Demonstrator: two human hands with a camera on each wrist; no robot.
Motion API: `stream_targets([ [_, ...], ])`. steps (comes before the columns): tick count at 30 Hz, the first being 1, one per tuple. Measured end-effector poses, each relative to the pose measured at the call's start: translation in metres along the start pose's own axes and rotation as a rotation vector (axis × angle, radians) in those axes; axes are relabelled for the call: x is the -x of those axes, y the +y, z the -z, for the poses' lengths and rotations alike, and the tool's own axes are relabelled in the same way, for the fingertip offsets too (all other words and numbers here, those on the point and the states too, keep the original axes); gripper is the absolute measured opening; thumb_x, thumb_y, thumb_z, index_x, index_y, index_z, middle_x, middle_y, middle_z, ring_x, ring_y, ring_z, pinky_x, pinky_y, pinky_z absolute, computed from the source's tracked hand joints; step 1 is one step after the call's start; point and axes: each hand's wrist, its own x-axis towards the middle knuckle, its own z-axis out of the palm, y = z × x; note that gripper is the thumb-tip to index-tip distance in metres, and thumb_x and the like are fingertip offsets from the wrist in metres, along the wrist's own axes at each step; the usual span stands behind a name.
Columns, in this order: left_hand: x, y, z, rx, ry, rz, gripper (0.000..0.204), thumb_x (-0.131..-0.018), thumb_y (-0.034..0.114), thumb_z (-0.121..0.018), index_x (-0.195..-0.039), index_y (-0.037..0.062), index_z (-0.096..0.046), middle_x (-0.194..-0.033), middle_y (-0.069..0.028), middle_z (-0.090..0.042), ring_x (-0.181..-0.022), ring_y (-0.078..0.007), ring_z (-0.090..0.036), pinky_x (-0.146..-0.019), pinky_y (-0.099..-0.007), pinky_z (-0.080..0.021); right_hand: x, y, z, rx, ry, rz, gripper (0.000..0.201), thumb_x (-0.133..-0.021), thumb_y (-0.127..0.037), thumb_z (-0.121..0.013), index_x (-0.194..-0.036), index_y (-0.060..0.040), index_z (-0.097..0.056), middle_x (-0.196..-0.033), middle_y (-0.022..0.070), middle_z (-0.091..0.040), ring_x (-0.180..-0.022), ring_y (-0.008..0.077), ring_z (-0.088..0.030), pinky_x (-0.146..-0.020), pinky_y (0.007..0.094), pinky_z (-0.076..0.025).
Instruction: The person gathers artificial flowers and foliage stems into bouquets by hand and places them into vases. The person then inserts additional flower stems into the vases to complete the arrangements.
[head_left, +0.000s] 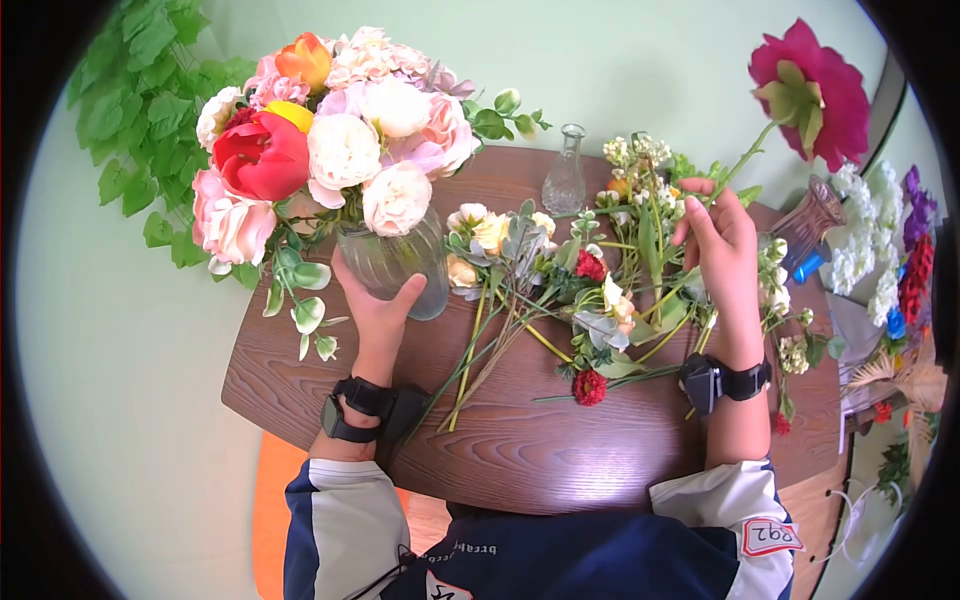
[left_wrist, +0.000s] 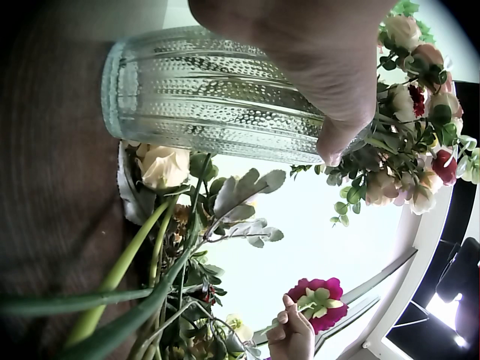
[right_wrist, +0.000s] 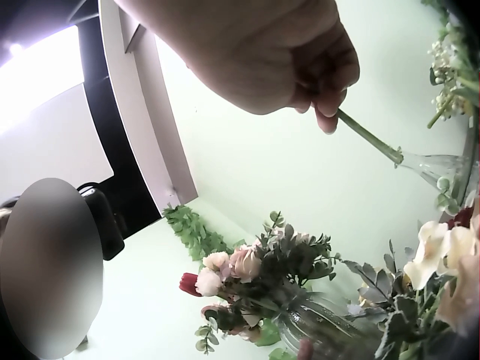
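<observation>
My left hand (head_left: 378,315) grips a ribbed clear glass vase (head_left: 425,262), thumb and fingers spread around its side. In the left wrist view the textured vase (left_wrist: 202,90) shows below the palm, its thick base at the wooden table. A full bouquet (head_left: 345,150) of pink, white, red and orange blooms fills the vase. Raised at the right, my right hand (head_left: 728,245) pinches the green stem (right_wrist: 367,135) of a large magenta flower (head_left: 815,95), whose head faces away. In the right wrist view, the stem's lower end overlaps the mouth of a small glass bottle vase (right_wrist: 435,166).
Loose flower stems (head_left: 520,320) with cream, red and white blooms lie across the wooden table (head_left: 600,460). A pinkish glass vase (head_left: 805,215) leans at the right. Beyond it stand white blossoms (head_left: 865,240) and other bright flowers. Green leaves (head_left: 140,110) hang at the left wall.
</observation>
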Motion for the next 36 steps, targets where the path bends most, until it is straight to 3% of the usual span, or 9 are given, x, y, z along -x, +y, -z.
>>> stream_targets([
  [12,0.000,0.002,0.000,-0.006,-0.005,0.003,0.094,-0.064,0.021,-0.080,-0.132,0.0001,-0.019,-0.125,-0.0141,-0.036,-0.115,-0.0224,-0.039,-0.098,-0.0361,-0.033,0.002,-0.004,-0.003,0.198,0.049,0.006,0.025,-0.088,-0.008,-0.051,-0.111,0.0021,-0.049,-0.062,0.0054,-0.060,-0.041,0.0056,-0.047,-0.039,0.0202,-0.034],
  [15,0.000,0.002,-0.001,-0.001,-0.004,0.001,0.094,-0.064,0.021,-0.080,-0.132,0.0000,-0.019,-0.125,-0.0142,-0.036,-0.115,-0.0224,-0.039,-0.098,-0.0360,-0.033,0.001,0.003,-0.004,0.325,0.137,-0.010,0.038,-0.086,-0.007,-0.055,-0.120,0.0035,-0.041,-0.064,0.0083,-0.061,-0.042,0.0093,-0.050,-0.041,0.0225,-0.037],
  [17,0.000,0.003,-0.001,-0.005,-0.004,0.000,0.094,-0.064,0.021,-0.080,-0.132,0.0000,-0.019,-0.124,-0.0142,-0.036,-0.115,-0.0224,-0.039,-0.098,-0.0360,-0.033,-0.003,0.017,-0.001,0.451,0.234,0.086,0.052,-0.082,-0.006,-0.059,-0.126,0.0046,-0.033,-0.065,0.0111,-0.061,-0.047,0.0152,-0.054,-0.045,0.0264,-0.041],
  [24,0.001,0.001,0.000,-0.012,-0.002,0.003,0.093,-0.064,0.020,-0.080,-0.132,0.0005,-0.019,-0.125,-0.0137,-0.035,-0.116,-0.0222,-0.038,-0.097,-0.0362,-0.033,-0.005,0.014,0.005,0.510,0.230,0.064,0.056,-0.079,-0.002,-0.060,-0.128,0.0012,-0.034,-0.068,0.0141,-0.061,-0.057,0.0222,-0.057,-0.055,0.0321,-0.043],
  [27,0.001,0.000,0.000,-0.015,0.006,0.001,0.093,-0.063,0.019,-0.080,-0.132,0.0010,-0.019,-0.125,-0.0134,-0.035,-0.116,-0.0222,-0.038,-0.097,-0.0361,-0.033,-0.008,0.022,0.009,0.572,0.255,0.146,0.054,-0.078,0.000,-0.059,-0.127,-0.0014,-0.037,-0.070,0.0144,-0.061,-0.058,0.0233,-0.057,-0.057,0.0332,-0.044],
  [30,0.000,-0.001,0.001,-0.018,0.005,0.000,0.094,-0.063,0.019,-0.080,-0.132,0.0011,-0.019,-0.125,-0.0132,-0.035,-0.116,-0.0223,-0.038,-0.098,-0.0361,-0.033,-0.013,0.036,0.014,0.557,0.249,0.180,0.049,-0.077,0.002,-0.058,-0.123,-0.0017,-0.042,-0.076,0.0167,-0.063,-0.065,0.0251,-0.060,-0.061,0.0324,-0.046],
  [33,0.001,-0.002,0.001,-0.026,0.006,0.007,0.093,-0.063,0.019,-0.080,-0.132,0.0010,-0.020,-0.125,-0.0131,-0.035,-0.115,-0.0225,-0.038,-0.098,-0.0363,-0.033,-0.022,0.063,0.021,0.542,0.183,0.125,0.045,-0.079,0.000,-0.058,-0.122,-0.0026,-0.046,-0.085,0.0165,-0.065,-0.074,0.0209,-0.063,-0.067,0.0308,-0.049],
  [36,0.001,-0.003,0.002,-0.031,0.007,0.005,0.093,-0.063,0.018,-0.080,-0.132,0.0010,-0.020,-0.125,-0.0132,-0.036,-0.115,-0.0225,-0.038,-0.098,-0.0364,-0.033,-0.027,0.089,0.025,0.874,-0.057,-0.019,0.036,-0.074,-0.006,-0.064,-0.107,0.0017,-0.055,-0.089,0.0192,-0.064,-0.081,0.0322,-0.062,-0.073,0.0365,-0.048],
])
